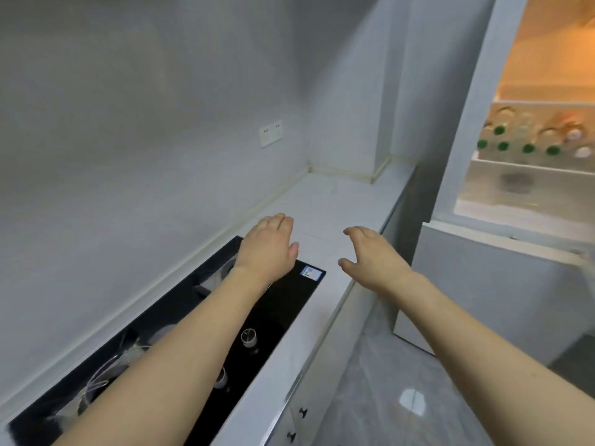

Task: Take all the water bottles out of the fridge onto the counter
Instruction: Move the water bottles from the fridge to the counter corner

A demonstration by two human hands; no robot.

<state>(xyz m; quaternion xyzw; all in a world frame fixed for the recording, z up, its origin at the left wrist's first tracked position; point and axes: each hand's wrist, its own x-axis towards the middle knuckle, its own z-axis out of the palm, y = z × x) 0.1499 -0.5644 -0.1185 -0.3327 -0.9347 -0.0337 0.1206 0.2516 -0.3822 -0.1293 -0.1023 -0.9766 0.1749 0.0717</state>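
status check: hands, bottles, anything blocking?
Left hand and right hand open, empty, over the counter. Water bottles in the open fridge, none out yet. Nothing blocking.

1. The counter point(338, 201) is looking like smooth white stone or tile with a soft sheen.
2. The hob point(283, 304) at the near left is showing as glossy black glass, with a shiny metal knob point(248, 337) standing on it.
3. The wall point(128, 123) at the far left is looking matt, smooth and grey-white.
4. The floor point(386, 381) at the near right is gleaming like polished grey marble tile.
5. The bottles point(528, 136) in the fridge point(476, 123) at the far right are appearing as clear plastic with green caps, though they are blurred.
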